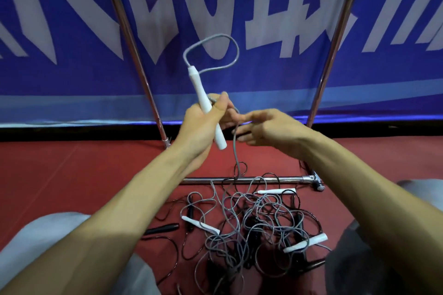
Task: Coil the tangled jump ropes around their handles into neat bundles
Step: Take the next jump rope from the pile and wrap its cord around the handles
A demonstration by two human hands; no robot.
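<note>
We find the white handle raised and tilted, its smooth, tapered plastic shaft clamped in the left hand. That grip is closed fully round the shaft's middle, which leaves both ends free for winding. From the handle's upper tip the grey cord, round and springy, arcs in one open loop, returns behind the thumb and drops below the handle. Just right of the handle, the right hand reaches toward that cord with loose fingers; blur prevents us telling whether its grip has closed on it. We judge coiling barely begun. Below the handle, the tangle of grey and thin black cords lies on the red floor, crossing a metal bar.
</note>
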